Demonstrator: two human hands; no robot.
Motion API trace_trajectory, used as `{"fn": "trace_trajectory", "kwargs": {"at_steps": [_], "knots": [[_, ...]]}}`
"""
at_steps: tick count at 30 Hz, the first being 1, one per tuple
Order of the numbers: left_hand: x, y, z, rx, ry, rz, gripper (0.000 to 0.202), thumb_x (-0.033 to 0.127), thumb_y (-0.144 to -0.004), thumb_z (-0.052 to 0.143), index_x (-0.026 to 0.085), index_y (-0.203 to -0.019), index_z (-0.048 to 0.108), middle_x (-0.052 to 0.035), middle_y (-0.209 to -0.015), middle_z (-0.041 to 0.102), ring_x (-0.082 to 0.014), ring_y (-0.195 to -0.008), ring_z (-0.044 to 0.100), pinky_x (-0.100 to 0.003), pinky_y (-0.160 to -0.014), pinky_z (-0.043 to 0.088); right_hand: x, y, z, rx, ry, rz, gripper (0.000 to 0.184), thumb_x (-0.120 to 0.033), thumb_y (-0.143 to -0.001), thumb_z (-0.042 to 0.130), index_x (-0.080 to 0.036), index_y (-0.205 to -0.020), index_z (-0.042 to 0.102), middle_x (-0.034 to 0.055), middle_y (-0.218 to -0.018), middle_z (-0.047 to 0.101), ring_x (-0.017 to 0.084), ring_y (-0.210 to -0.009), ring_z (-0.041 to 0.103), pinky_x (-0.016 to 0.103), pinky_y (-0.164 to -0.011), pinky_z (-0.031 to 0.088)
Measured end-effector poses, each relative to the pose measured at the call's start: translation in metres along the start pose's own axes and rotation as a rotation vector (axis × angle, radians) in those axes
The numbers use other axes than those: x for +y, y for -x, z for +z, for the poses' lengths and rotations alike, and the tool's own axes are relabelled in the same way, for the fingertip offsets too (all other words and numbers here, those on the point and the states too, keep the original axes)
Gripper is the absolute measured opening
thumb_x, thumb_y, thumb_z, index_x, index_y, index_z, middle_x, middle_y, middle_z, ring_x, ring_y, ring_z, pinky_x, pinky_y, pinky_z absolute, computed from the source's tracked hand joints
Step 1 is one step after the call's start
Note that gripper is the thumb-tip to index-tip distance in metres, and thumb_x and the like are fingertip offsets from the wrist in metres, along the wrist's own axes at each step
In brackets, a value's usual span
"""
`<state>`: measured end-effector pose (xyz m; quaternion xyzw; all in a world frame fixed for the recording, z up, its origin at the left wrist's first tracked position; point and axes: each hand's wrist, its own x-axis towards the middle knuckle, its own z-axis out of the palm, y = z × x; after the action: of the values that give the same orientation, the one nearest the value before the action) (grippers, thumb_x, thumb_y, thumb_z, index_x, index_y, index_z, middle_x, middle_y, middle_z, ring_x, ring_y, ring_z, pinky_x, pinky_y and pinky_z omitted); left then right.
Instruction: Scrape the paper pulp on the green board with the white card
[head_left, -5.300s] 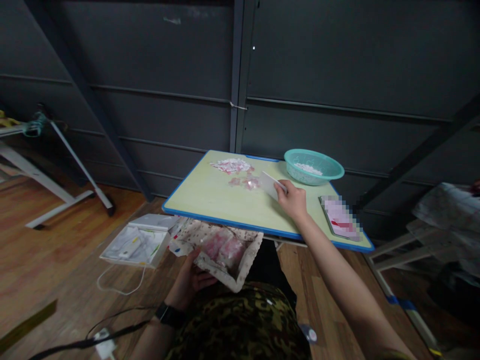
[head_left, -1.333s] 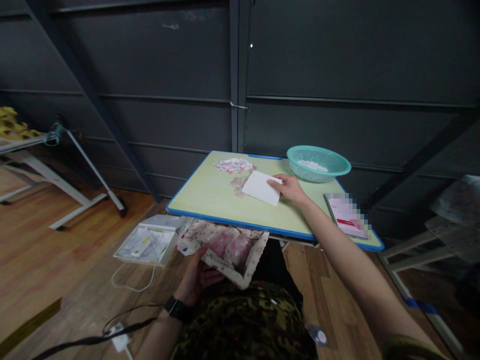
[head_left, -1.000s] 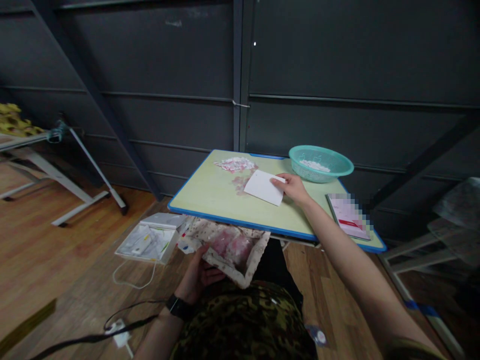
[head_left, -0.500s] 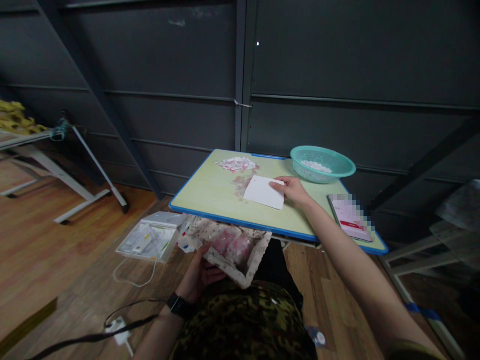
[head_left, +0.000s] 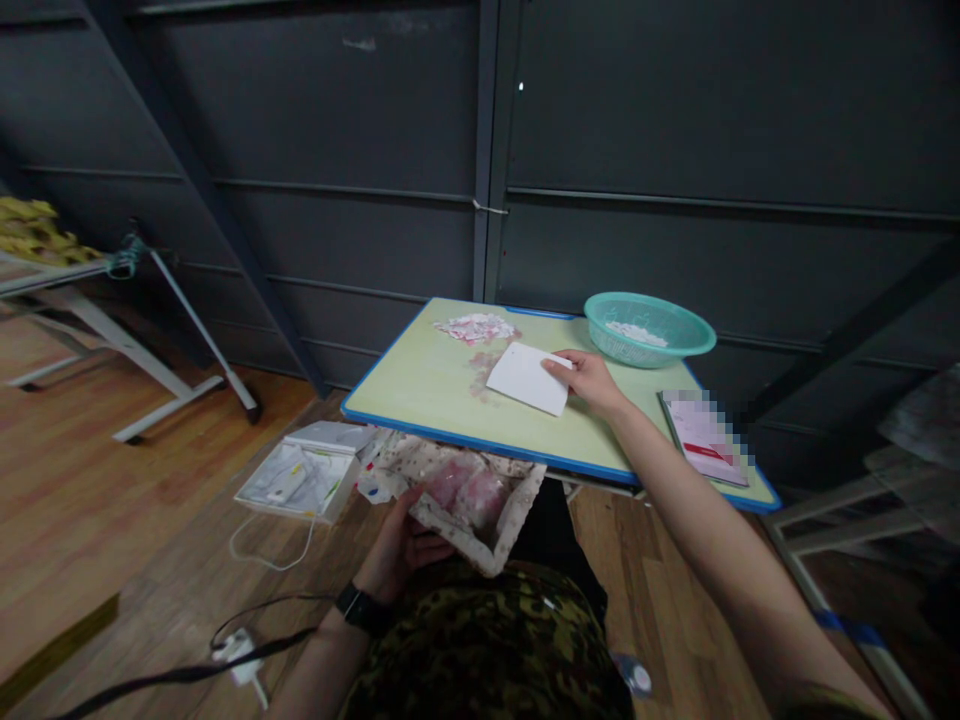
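My right hand pinches the right edge of a flat white card over the small table, thumb on top. Below the table's front edge, my left hand grips the near-left side of a spotted, fabric-like open tray. Inside that tray lie pinkish lumps that look wrapped in clear plastic. Behind the card, a pile of white and pink scraps lies on the tabletop, with a reddish stain beside it.
A green plastic basket with white pieces stands at the table's back right. A tablet-like flat object lies at the right edge. On the floor to the left are an open white box and a power strip with cables.
The card in my right hand has tilted slightly, its far edge rising a little. My left hand still holds the tray, and the whole view has shifted slightly.
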<state>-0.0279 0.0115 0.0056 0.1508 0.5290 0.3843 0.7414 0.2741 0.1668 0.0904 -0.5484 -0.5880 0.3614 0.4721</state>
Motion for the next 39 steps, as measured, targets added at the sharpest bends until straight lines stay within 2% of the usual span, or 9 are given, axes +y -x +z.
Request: {"fn": "trace_trajectory", "kwargs": {"at_steps": [6, 10, 16, 26, 34, 39], "knots": [[0.000, -0.001, 0.000, 0.015, 0.003, -0.008, 0.030, 0.047, -0.086, 0.051, 0.019, -0.091, 0.059, -0.0065, -0.072, 0.073, -0.0248, -0.066, 0.072, -0.042, -0.074, 0.059, 0.000, 0.000, 0.003, -0.048, 0.009, -0.006, 0.050, -0.054, -0.058, 0.073, -0.011, -0.082, 0.070, 0.0064, -0.068, 0.066, 0.014, -0.056, 0.051, 0.026, -0.051, 0.038], [0.001, -0.001, 0.001, 0.017, 0.015, 0.011, 0.026, 0.044, -0.086, 0.052, 0.019, -0.083, 0.059, -0.0065, -0.071, 0.073, -0.0261, -0.067, 0.072, -0.043, -0.074, 0.059, 0.003, -0.004, -0.006, 0.031, 0.034, -0.008, 0.044, -0.048, -0.057, 0.073, -0.011, -0.080, 0.070, 0.0075, -0.070, 0.068, 0.016, -0.059, 0.055, 0.028, -0.053, 0.041], [0.000, -0.002, 0.000, 0.010, 0.017, -0.008, 0.029, 0.045, -0.085, 0.054, 0.017, -0.088, 0.061, -0.0087, -0.072, 0.074, -0.0258, -0.067, 0.072, -0.043, -0.075, 0.059, 0.006, -0.007, -0.011, 0.117, 0.095, -0.061, 0.038, -0.045, -0.061, 0.071, -0.012, -0.080, 0.072, 0.0103, -0.077, 0.071, 0.020, -0.066, 0.060, 0.030, -0.056, 0.043], [0.000, -0.002, 0.000, 0.024, 0.024, 0.002, 0.027, 0.046, -0.084, 0.055, 0.019, -0.085, 0.060, -0.0066, -0.069, 0.071, -0.0260, -0.065, 0.072, -0.044, -0.075, 0.059, -0.003, 0.002, -0.005, -0.020, 0.013, -0.041, 0.047, -0.051, -0.060, 0.072, -0.011, -0.084, 0.070, 0.0071, -0.069, 0.067, 0.016, -0.058, 0.054, 0.028, -0.053, 0.040], [0.001, -0.001, 0.002, 0.026, 0.008, -0.007, 0.029, 0.045, -0.087, 0.052, 0.018, -0.084, 0.059, -0.0065, -0.069, 0.072, -0.0257, -0.067, 0.072, -0.042, -0.075, 0.059, -0.005, 0.001, 0.007, 0.001, 0.019, -0.053, 0.049, -0.053, -0.061, 0.071, -0.010, -0.084, 0.070, 0.0083, -0.071, 0.068, 0.016, -0.059, 0.054, 0.028, -0.052, 0.040], [0.002, 0.000, 0.003, 0.035, 0.010, -0.003, 0.025, 0.046, -0.084, 0.056, 0.021, -0.079, 0.057, -0.0052, -0.067, 0.070, -0.0253, -0.065, 0.071, -0.043, -0.075, 0.058, -0.004, 0.000, 0.007, 0.009, 0.075, -0.100, 0.040, -0.049, -0.063, 0.069, -0.012, -0.078, 0.070, 0.0069, -0.070, 0.068, 0.015, -0.058, 0.053, 0.027, -0.051, 0.039]]}}
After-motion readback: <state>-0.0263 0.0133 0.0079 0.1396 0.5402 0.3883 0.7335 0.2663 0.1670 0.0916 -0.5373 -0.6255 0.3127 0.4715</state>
